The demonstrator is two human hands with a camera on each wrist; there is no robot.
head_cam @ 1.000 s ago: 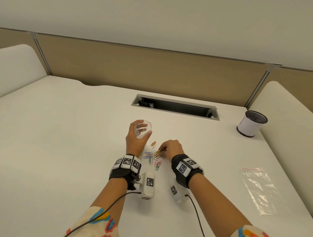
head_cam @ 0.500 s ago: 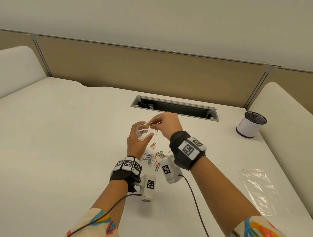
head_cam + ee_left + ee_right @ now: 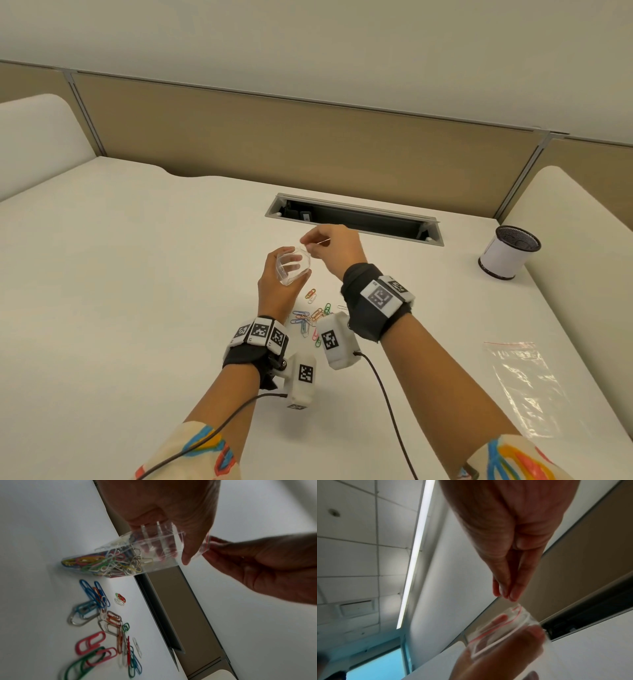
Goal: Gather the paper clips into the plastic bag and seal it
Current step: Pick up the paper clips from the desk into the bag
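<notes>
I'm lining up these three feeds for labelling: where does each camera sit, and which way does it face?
Head: on the head, facing down at the white table; both forearms show.
Left wrist: under the left hand, facing the clear plastic bag and loose coloured paper clips.
Right wrist: under the right hand, facing up towards the ceiling.
All three show the bag.

Left hand (image 3: 279,287) holds plastic bag (image 3: 293,265) above desk (image 3: 120,291), mouth up; some clips inside. Right hand (image 3: 334,248) just right of bag mouth, fingers (image 3: 513,593) over it. Loose paper clips (image 3: 310,317) on desk below, between wrists. Cable slot (image 3: 354,219) behind hands. Cup (image 3: 508,251) far right. Second bag (image 3: 524,387) flat on desk, near right.
</notes>
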